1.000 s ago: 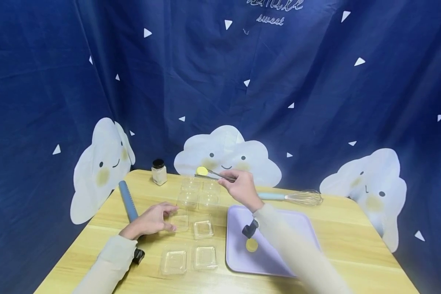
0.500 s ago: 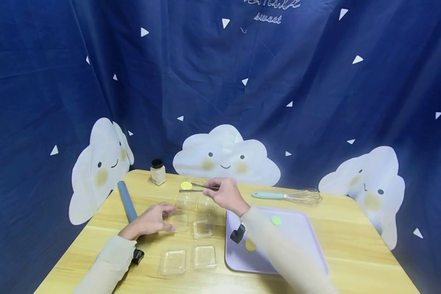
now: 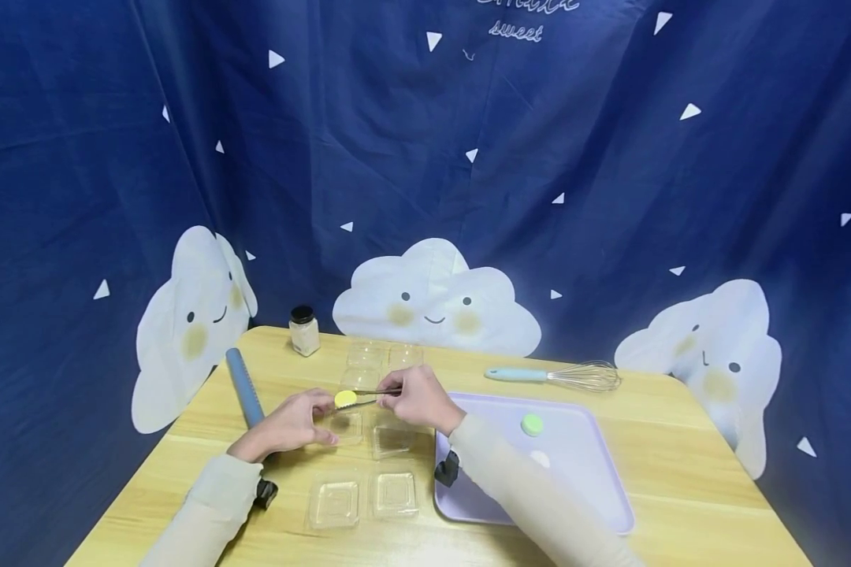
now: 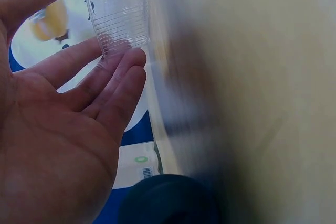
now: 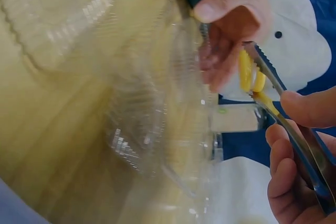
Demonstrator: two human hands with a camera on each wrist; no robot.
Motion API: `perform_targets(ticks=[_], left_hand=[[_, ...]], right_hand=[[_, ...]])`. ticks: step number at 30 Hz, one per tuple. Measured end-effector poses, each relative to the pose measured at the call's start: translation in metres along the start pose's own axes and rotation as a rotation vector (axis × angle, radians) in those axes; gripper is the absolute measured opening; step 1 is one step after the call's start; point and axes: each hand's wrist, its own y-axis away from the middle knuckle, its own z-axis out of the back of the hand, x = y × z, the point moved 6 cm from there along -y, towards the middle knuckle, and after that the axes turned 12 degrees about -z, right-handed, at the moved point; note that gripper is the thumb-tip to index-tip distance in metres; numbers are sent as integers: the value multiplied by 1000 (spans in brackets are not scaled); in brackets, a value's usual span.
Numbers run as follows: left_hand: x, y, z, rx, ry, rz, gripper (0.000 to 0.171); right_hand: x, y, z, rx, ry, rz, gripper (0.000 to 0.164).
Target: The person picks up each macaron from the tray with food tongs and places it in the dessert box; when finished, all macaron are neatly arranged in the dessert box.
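Left hand (image 3: 292,425): fingers loosely spread from the thumb, apparently steadying the clear box (image 3: 347,428) at their tips.
Right hand (image 3: 420,396): fingers pinching the metal tongs (image 5: 268,68).
Yellow macaron (image 3: 345,399): gripped by the tongs, beyond the right fingertips and near the left ones.
Boxing: probably the placing step; next calls for lowering the macaron inside, then easing the right fingers apart.

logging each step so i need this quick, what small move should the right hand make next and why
Probably lower the tongs and ease the yellow piece into the clear container beside the left hand. The right hand holds the tongs, their tips grip the piece, and it is raised near that container, not yet set down.
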Motion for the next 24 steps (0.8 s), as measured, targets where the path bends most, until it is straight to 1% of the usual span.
perform_targets(ticks=[3,7,12,17,24], left_hand=[[0,0,0,2,-4,1,72],[0,-1,-1,8,-11,-5,76],[-1,-1,0,10,1,-12,74],[-1,-2,0,13,13,-1,75],[-3,0,0,18,34,-3,76]], right_hand=[[-1,1,-7,19,38,2,13],[-1,3,-14,43,72,16,9],[-3,3,-24,62,103,32,6],[-3,3,-28,53,162,41,9],[-3,2,-31,52,176,47,8]])
